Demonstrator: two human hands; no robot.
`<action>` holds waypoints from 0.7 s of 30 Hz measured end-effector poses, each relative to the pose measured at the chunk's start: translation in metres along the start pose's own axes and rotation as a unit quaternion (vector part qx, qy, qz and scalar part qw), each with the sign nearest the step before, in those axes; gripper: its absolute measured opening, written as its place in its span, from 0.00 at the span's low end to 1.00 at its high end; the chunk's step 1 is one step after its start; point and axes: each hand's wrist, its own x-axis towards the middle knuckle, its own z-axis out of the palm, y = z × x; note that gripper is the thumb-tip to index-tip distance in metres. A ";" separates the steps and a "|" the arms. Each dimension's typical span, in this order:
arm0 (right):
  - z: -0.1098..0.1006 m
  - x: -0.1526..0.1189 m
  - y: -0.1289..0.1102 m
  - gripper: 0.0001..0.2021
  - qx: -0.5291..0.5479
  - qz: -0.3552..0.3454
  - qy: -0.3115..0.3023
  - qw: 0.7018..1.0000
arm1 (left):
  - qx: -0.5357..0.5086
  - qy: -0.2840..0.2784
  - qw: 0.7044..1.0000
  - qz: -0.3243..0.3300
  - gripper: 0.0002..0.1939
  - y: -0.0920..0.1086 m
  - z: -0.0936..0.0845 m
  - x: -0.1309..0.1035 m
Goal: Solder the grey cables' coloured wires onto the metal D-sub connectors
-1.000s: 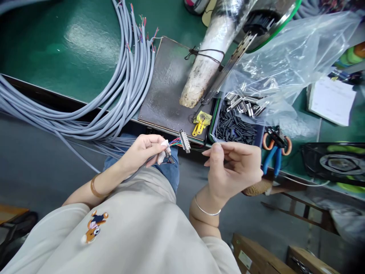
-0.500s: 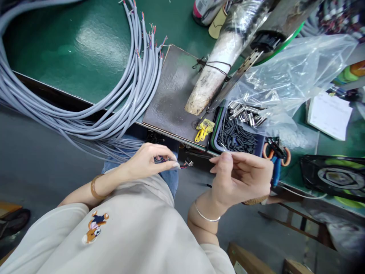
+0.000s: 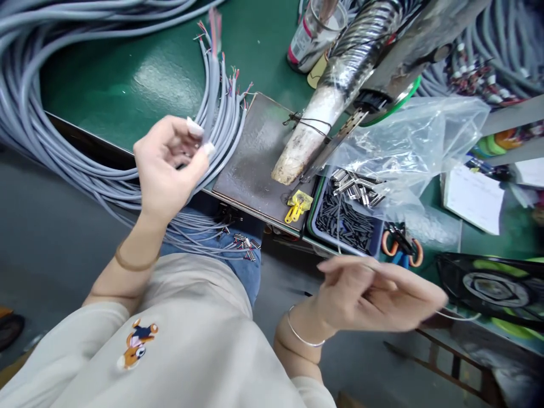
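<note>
Grey cable (image 3: 212,93) pinched between left fingers (image 3: 194,165); right fingers (image 3: 397,273) curled, hold unclear

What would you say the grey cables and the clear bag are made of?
The grey cables look jacketed in smooth, slightly glossy plastic, perhaps PVC, given their even sheen and soft curves. The clear bag seems thin, shiny plastic film, being see-through and creased.
</note>
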 end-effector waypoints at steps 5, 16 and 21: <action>0.003 0.010 -0.014 0.12 -0.016 0.008 0.045 0.999 | -0.267 -0.426 0.820 -0.274 0.13 0.049 0.013 -0.044; 0.007 -0.013 0.016 0.06 0.038 0.312 -0.237 0.919 | -0.199 -0.355 0.838 -0.364 0.12 0.025 0.046 -0.077; 0.012 -0.013 0.021 0.09 0.070 0.359 -0.222 0.904 | -0.175 -0.371 0.834 -0.368 0.12 0.025 0.044 -0.073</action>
